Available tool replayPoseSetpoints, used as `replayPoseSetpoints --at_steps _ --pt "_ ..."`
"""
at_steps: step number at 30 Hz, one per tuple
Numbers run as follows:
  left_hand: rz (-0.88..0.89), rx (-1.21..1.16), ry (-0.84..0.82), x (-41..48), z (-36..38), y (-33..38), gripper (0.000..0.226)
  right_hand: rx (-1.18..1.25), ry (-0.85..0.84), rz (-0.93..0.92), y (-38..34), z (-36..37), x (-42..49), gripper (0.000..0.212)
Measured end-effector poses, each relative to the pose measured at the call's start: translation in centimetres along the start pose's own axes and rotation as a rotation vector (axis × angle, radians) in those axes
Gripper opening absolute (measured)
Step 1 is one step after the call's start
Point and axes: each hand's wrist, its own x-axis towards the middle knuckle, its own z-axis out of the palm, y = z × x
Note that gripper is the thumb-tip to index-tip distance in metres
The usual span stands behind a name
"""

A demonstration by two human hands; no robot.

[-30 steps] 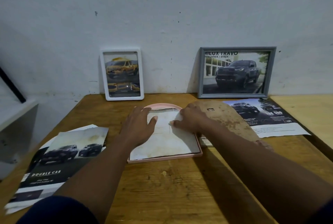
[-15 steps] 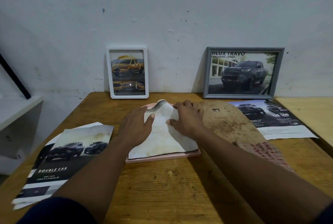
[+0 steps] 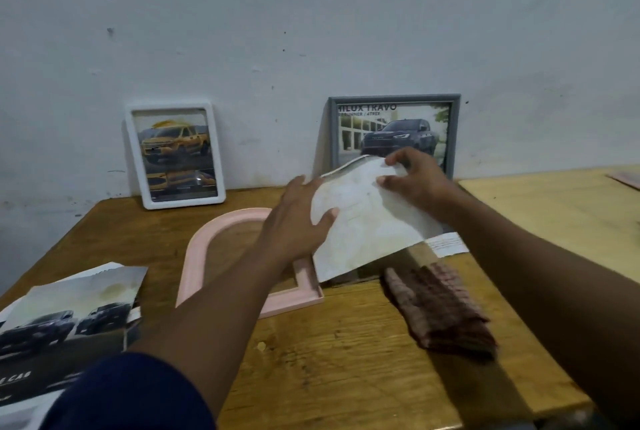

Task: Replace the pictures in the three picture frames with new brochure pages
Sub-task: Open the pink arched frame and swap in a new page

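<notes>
Head view: we see the right hand (image 3: 415,180) pinching the top edge of the stained sheet (image 3: 367,232), fingers curled on it. The sheet is held tilted above the bench (image 3: 346,360), beside the right edge of the pink arched frame (image 3: 194,256), which lies flat. The left hand (image 3: 294,225) keeps its fingers straight, thumb on the sheet's face. A white frame (image 3: 175,152) and a grey frame (image 3: 332,131) lean on the wall (image 3: 311,14), and brochure pages (image 3: 69,318) lie at the left.
</notes>
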Motion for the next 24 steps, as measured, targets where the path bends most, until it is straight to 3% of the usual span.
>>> replayPoseSetpoints --at_steps 5,10,12,14,17,21,24 --pt "0.212 0.044 -0.162 2.4 5.8 6.5 0.064 -0.294 0.058 0.147 7.3 -7.7 0.8 0.030" --pt "0.320 0.270 -0.395 3.7 10.5 11.1 0.057 -0.798 -0.027 0.279 11.7 -9.3 0.4 0.063" --pt "0.312 0.378 -0.425 4.0 11.3 12.1 0.054 -0.788 -0.024 0.193 12.4 -8.2 -0.1 0.059" --pt "0.287 0.398 -0.420 4.3 11.9 12.4 0.050 -0.722 -0.134 0.119 13.1 -6.9 -0.6 0.048" --pt "0.275 0.351 -0.452 4.8 12.4 12.2 0.047 -0.682 -0.254 0.164 14.0 -6.1 -0.5 0.044" --pt "0.209 0.154 -0.459 5.2 12.1 12.1 0.053 -0.837 -0.219 0.149 14.8 -6.6 0.4 0.044" --pt "0.209 0.200 -0.440 5.4 12.4 11.8 0.043 -0.851 -0.182 0.145 15.0 -6.8 0.6 0.044"
